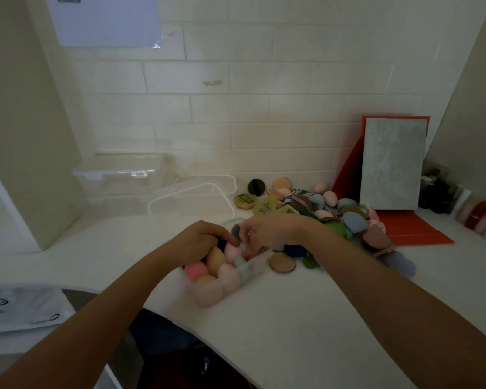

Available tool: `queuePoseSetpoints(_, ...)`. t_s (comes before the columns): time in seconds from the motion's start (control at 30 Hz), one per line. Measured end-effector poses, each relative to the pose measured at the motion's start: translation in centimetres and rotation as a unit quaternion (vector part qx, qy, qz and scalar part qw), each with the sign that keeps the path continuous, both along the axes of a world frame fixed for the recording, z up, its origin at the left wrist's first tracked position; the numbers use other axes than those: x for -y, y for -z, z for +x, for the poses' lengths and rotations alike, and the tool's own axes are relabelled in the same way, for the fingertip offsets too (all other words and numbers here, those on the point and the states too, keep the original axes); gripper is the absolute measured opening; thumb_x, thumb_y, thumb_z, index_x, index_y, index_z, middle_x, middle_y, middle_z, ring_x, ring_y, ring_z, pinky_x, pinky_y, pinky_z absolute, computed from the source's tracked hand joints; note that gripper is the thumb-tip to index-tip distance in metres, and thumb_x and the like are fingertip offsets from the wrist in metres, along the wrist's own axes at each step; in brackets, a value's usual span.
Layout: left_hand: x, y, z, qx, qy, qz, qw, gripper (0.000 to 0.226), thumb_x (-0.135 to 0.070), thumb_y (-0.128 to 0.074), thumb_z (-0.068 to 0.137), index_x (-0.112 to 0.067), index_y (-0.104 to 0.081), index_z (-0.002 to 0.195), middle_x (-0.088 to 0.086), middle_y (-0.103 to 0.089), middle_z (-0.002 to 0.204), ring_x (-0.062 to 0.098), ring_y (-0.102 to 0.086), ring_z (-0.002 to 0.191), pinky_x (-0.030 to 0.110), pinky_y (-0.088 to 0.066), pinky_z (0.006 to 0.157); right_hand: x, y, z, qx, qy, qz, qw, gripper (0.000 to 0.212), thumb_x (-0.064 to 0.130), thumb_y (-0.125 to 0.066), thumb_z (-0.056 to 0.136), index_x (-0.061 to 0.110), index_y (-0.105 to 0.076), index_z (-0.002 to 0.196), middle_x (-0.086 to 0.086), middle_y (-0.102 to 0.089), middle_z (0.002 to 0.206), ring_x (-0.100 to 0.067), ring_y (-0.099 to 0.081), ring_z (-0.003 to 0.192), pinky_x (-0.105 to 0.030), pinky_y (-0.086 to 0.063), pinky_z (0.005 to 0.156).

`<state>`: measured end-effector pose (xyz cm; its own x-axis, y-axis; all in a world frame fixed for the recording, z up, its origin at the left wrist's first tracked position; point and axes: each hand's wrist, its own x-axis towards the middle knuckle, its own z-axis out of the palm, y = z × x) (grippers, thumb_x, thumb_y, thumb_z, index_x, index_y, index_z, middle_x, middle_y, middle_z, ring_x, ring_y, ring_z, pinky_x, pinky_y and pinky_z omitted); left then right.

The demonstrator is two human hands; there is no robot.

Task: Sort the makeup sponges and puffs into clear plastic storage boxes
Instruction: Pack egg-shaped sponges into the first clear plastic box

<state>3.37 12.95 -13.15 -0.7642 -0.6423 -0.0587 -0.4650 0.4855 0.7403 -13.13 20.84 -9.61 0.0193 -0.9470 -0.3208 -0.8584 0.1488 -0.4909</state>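
A small clear plastic box (254, 269) sits on the white counter, packed with egg-shaped sponges in pink, tan and pale blue (227, 276). My left hand (199, 242) lies over the box's far left end, fingers curled down onto a pink sponge (232, 252). My right hand (260, 234) hovers over the box's far end, fingertips curled among the sponges; what they hold is hidden. A heap of loose puffs and sponges (314, 211) lies to the right.
Larger clear boxes (118, 175) and a loose lid (191, 203) stand at the back left. A grey board (390, 164) leans on a red folder (421, 228) at the right. More sponges line the right wall (480, 220). The counter edge curves in front.
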Motion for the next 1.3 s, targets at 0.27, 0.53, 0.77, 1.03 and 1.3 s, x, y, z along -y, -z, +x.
queuePoseSetpoints(0.27,-1.9,0.5,-0.8,0.066,0.027,-0.147,0.987,0.017,-0.037,-0.058,0.086,-0.026,-0.062,0.099,0.000,-0.062,0.089,0.013,-0.056,0.079,0.027,-0.046,0.072,-0.8,0.4,-0.5,-0.030,-0.048,-0.062,0.996,0.012,0.011,-0.065,0.084,0.018,-0.056,0.082,0.013,-0.058,0.070,-0.003,-0.052,0.066,-0.016,-0.040,0.059)
queuePoseSetpoints(0.53,-2.1,1.6,-1.4,0.061,-0.002,-0.212,0.975,0.029,-0.047,-0.066,0.077,-0.033,-0.057,0.100,-0.011,-0.054,0.099,0.005,-0.054,0.085,0.025,-0.049,0.079,-3.0,2.0,-4.7,0.047,0.077,-0.303,0.949,0.017,0.012,-0.067,0.084,0.021,-0.054,0.078,0.000,-0.066,0.085,-0.012,-0.063,0.081,-0.026,-0.054,0.076)
queuePoseSetpoints(0.77,-2.0,1.8,-1.5,0.118,0.074,-0.266,0.954,0.030,-0.045,-0.047,0.090,-0.040,-0.055,0.118,-0.009,-0.048,0.121,0.005,-0.037,0.111,0.023,-0.034,0.097,-5.1,2.0,-11.9,0.006,0.285,-0.313,0.906,0.006,0.017,-0.062,0.087,0.023,-0.061,0.087,0.001,-0.067,0.097,-0.015,-0.062,0.092,-0.026,-0.048,0.079)
queuePoseSetpoints(1.03,-2.6,1.4,-1.9,0.115,0.058,-0.231,0.964,0.023,-0.037,-0.053,0.088,-0.032,-0.058,0.110,-0.010,-0.052,0.119,0.006,-0.048,0.102,0.021,-0.039,0.088,-6.6,3.9,-16.3,-0.055,0.328,-0.267,0.905,0.028,0.001,-0.050,0.088,0.009,-0.065,0.110,-0.011,-0.061,0.118,-0.024,-0.055,0.103,-0.028,-0.043,0.086)
queuePoseSetpoints(1.3,-2.8,1.4,-1.7,0.129,0.051,-0.247,0.959,0.024,-0.044,-0.052,0.088,-0.036,-0.055,0.110,-0.014,-0.047,0.102,0.004,-0.043,0.097,0.021,-0.036,0.085,-5.2,7.0,-17.9,-0.355,0.190,-0.124,0.907,0.044,0.032,-0.047,0.087,0.026,-0.049,0.131,-0.006,-0.047,0.134,-0.029,-0.042,0.120,-0.038,-0.034,0.101)
